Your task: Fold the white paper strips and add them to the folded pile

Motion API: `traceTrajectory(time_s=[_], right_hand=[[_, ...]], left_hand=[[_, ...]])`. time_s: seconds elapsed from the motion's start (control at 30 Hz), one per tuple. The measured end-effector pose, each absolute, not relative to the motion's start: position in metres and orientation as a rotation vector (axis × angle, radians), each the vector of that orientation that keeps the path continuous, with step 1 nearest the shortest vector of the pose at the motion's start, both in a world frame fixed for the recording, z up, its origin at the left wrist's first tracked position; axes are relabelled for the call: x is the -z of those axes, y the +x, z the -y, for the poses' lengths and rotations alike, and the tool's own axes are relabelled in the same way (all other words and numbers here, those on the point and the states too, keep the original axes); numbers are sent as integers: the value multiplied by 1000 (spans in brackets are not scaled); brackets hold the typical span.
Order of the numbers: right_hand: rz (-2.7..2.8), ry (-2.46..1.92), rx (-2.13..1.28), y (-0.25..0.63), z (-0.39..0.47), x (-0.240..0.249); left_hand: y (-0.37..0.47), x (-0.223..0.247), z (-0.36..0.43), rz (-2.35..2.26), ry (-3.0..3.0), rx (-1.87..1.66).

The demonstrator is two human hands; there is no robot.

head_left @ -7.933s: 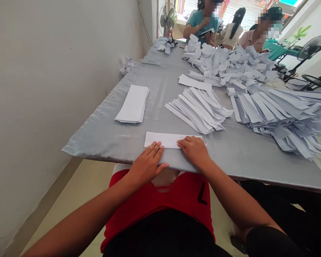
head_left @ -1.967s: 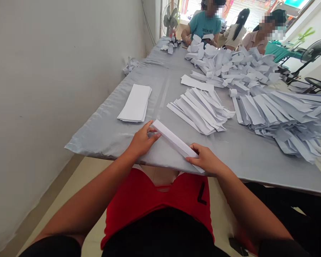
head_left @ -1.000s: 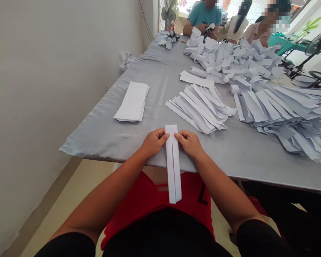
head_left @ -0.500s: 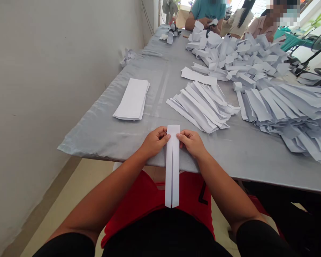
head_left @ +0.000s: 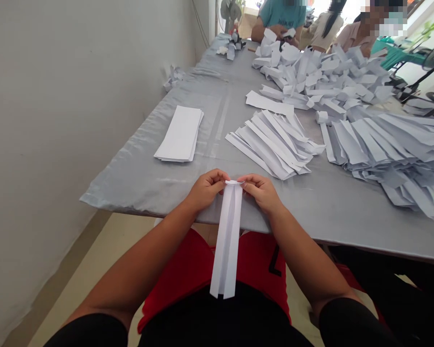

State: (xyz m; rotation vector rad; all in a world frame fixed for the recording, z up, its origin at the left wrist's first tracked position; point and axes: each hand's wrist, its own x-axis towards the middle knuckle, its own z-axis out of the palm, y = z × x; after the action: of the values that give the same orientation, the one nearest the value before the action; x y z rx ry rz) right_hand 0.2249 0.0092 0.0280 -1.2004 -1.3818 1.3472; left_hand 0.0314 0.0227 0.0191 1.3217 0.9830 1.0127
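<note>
A long white paper strip [head_left: 226, 241], its two long sides folded inward, hangs over the near table edge toward my lap. My left hand [head_left: 209, 189] pinches its far end at the left corner. At the right corner of that end, my right hand [head_left: 259, 191] grips it between thumb and fingers. The far end is bent over between the two hands. Beyond my hands lies a fanned pile of folded strips [head_left: 275, 142]. A stack of flat white sheets [head_left: 181, 132] rests to the left.
Further right is a larger pile of folded strips [head_left: 390, 149], with a heap of folded papers [head_left: 321, 72] behind it. Several people sit at the far end of the grey-covered table [head_left: 130, 178]. A wall [head_left: 94, 72] runs along the left.
The far end of the strip, flat and upright before, is now bent over. Its lower end has swung a little toward me and left, and its folded sides have spread apart.
</note>
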Motion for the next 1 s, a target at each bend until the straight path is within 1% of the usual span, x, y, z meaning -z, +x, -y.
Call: traceTrajectory(time_s=[0.23,0.47,0.67,0.8,1.0], right_hand=[[1347,-1199,-1387,226,-10,-28],[1314,-1175,-1418,224,-13,-23],[1351,-1217,-1372,223,-12,-20],[1497,-1236,-1228,225,-10,-19],[1966,-1225,-758,224,-7,-31]], left_hand=[[31,-22,-22,-1039,1284,-1031],[32,-16,-24,-983,1267,-1072],[32,-12,-25,-999,1293,-1084],[32,-12,-26,-1008,1276,-1073],[32,-14,-25,-1005,1356,-979]])
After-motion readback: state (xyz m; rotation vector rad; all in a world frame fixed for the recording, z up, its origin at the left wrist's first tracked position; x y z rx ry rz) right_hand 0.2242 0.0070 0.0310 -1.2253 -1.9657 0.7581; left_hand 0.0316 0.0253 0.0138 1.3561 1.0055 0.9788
